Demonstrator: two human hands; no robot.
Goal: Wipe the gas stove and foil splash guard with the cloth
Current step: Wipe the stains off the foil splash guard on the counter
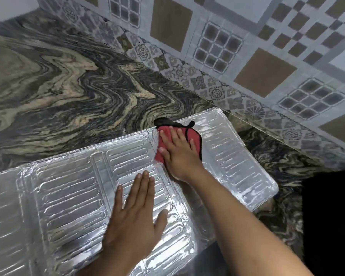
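The silver foil splash guard (pixel 68 196), ribbed and in folding panels, lies flat across the marbled counter. A red cloth (pixel 194 139) with a black edge sits near the guard's far edge, at the fold between two panels. My right hand (pixel 179 156) presses flat on the cloth, fingers spread over it. My left hand (pixel 135 216) rests palm down on the middle panel with fingers apart, holding nothing. A dark corner of the cloth sticks out past the guard's top edge. The gas stove cannot be made out with certainty.
The swirled grey and beige counter (pixel 58 86) extends far left and behind the guard. A patterned tile wall (pixel 247 46) rises at the back right. A black shape (pixel 329 216) fills the right edge, next to the guard's right panel.
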